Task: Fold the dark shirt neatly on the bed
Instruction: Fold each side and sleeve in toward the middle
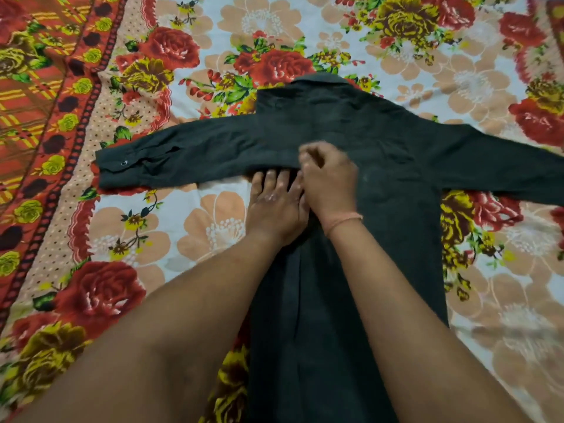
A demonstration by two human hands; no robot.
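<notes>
Dark shirt (381,184) lies back-up on the bed (213,227). Left hand (274,209) flat, pinning the fold; right hand (329,178) apparently pinches the sleeve, blurred. Should keep the crease straight.

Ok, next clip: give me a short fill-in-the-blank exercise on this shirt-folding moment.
1. The dark shirt lies on a bedsheet printed with ____.
2. The shirt's collar points ____ from the person.
3. The right hand wears a thin ____ at the wrist.
4. The left hand lies with its fingertips tucked under the ____ sleeve.

Missing words: flowers; away; band; left
</notes>
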